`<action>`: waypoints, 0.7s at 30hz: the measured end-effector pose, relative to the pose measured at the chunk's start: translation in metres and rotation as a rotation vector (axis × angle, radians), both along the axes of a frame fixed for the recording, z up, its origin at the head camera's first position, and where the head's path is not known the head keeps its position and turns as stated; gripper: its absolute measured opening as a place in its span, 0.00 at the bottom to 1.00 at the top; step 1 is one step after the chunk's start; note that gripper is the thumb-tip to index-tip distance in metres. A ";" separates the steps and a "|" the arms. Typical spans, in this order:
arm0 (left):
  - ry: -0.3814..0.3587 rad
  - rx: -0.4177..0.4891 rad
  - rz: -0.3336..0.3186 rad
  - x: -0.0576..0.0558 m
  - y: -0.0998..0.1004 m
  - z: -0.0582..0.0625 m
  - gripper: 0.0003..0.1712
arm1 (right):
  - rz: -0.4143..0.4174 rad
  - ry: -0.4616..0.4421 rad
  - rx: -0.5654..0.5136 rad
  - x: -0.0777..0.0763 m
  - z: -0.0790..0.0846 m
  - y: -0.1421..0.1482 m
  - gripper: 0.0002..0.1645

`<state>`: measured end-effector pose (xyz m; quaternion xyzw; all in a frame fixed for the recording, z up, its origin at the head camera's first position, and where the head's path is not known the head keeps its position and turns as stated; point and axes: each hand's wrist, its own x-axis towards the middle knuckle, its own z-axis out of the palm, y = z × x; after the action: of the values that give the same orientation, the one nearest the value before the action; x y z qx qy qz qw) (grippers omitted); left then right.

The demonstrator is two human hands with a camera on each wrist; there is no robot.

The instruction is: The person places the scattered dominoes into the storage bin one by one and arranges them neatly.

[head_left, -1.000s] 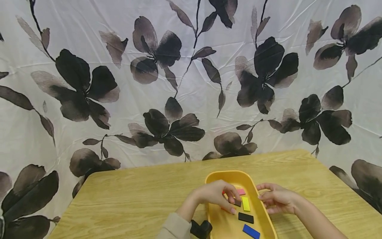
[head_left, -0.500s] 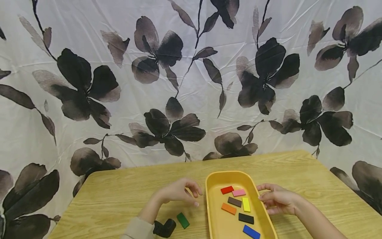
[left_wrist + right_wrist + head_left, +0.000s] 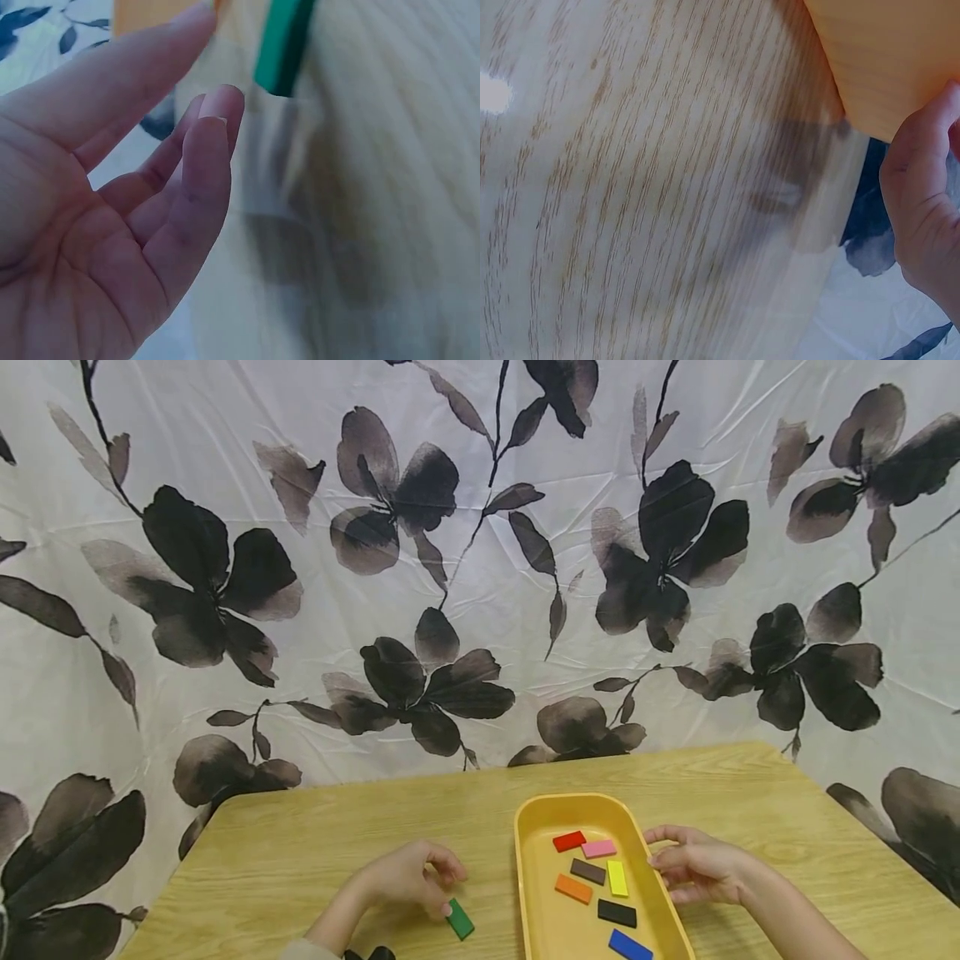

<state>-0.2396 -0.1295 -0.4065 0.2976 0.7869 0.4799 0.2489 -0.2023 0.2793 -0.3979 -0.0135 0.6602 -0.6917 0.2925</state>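
Observation:
My left hand (image 3: 412, 878) hovers by a green block (image 3: 461, 919) on the table, left of the tray. Its thumb tip appears beside the block's upper end; in the left wrist view the fingers are loosely bent, and the green block (image 3: 285, 49) stands apart from them. My right hand (image 3: 701, 864) holds the right rim of a yellow tray (image 3: 525, 893), fingers bent against its outer wall. Inside the tray lie small flat blocks: red (image 3: 569, 841), pink (image 3: 598, 849), brown (image 3: 588, 871), yellow (image 3: 617, 877), orange (image 3: 573, 888), black (image 3: 617, 913) and blue (image 3: 630, 945).
The wood-grain table (image 3: 300, 835) runs back to a white cloth (image 3: 525, 610) with dark printed flowers. A black object (image 3: 371, 953) shows at the left wrist, cut off by the frame's lower edge.
My left hand has left the tray, where the orange block now shows lying beside the others, and moved left and down to the green block. The right hand stays at the rim.

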 end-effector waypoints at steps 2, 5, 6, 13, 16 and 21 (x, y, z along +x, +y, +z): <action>-0.024 0.012 0.003 0.001 -0.002 -0.004 0.20 | -0.003 -0.002 0.001 0.000 0.000 0.000 0.23; -0.016 0.016 -0.004 0.000 -0.004 -0.012 0.22 | -0.005 -0.003 -0.005 0.000 0.001 0.000 0.23; -0.007 0.014 -0.004 -0.001 -0.004 -0.014 0.22 | -0.005 -0.001 -0.008 0.000 0.001 -0.001 0.23; 0.040 -0.035 -0.010 0.003 -0.004 -0.020 0.18 | -0.012 -0.001 0.002 0.000 0.004 -0.004 0.22; 0.070 -0.046 -0.025 0.004 -0.002 -0.019 0.15 | -0.020 -0.003 0.012 0.000 0.004 -0.003 0.23; 0.104 -0.053 -0.028 0.007 0.000 -0.019 0.13 | -0.020 -0.010 0.015 0.002 0.004 -0.003 0.24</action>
<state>-0.2328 -0.1299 -0.4256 0.3264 0.8069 0.4391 0.2224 -0.2006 0.2763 -0.3938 -0.0012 0.6639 -0.6898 0.2889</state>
